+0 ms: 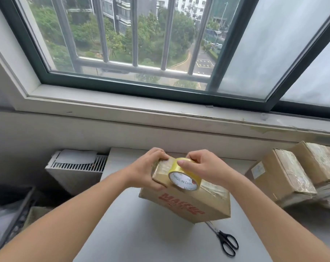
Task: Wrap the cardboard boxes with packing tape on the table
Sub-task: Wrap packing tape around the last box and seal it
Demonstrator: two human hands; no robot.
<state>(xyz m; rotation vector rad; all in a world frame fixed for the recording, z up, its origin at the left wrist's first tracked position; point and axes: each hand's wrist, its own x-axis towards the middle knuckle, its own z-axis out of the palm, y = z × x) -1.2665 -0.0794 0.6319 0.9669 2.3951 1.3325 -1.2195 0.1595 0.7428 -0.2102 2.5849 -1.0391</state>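
Clasping cardboard box [190,205], left hand [147,171] (right hand [202,167] curled round tape roll [185,181])

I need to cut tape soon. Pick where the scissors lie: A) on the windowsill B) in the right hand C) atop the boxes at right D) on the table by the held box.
D: the scissors lie on the table, blades reaching toward the box.

Upper-floor home room, barred window [134,44], radiator [76,167]
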